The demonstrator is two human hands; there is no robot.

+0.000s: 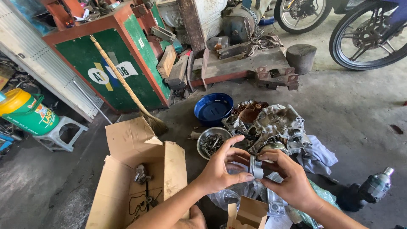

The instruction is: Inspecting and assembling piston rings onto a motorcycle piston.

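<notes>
My left hand point(220, 167) and my right hand point(286, 178) meet above the floor, both gripping a small round metal part point(255, 166) that looks like a piston. The thumbs and fingertips of each hand pinch it from either side. Just beyond the hands lies a grey engine case point(273, 125) on the concrete. A steel bowl point(212, 142) with several bolts sits left of it, close to my left fingers. A small open cardboard carton point(248, 212) and clear plastic wrap lie below my wrists.
A blue bowl point(213, 108) stands behind the steel one. An opened cardboard box point(140, 178) with small parts lies at the left. A broom point(127, 85) leans on a green cabinet point(114, 63). Motorcycle wheels point(364, 38) stand at the back right, and a power tool point(373, 186) lies at right.
</notes>
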